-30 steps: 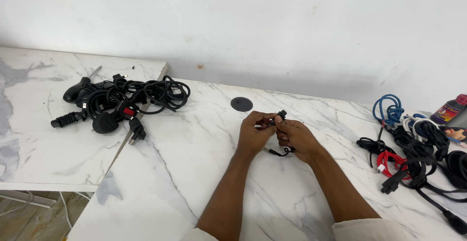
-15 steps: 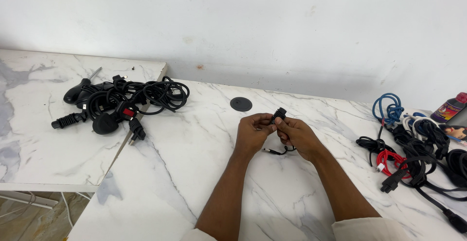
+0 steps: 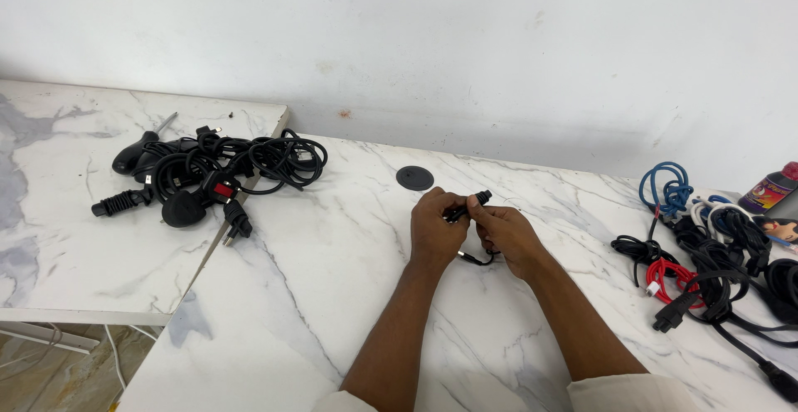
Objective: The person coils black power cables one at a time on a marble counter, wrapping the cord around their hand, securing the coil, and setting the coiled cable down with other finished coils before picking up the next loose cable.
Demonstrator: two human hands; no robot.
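White marble table (image 3: 316,296): left hand (image 3: 434,229) and right hand (image 3: 505,233) both closed around a small black cable (image 3: 475,202).

Left hand (image 3: 435,229), right hand (image 3: 505,234) gripping small black cable (image 3: 470,204), marble table (image 3: 332,296)

Most of the short coiled black cable (image 3: 471,258) is hidden inside the left hand (image 3: 435,229) and right hand (image 3: 507,233). The tangled black power cords (image 3: 731,271) and a small dark bottle (image 3: 773,189) are cut off at the right edge.
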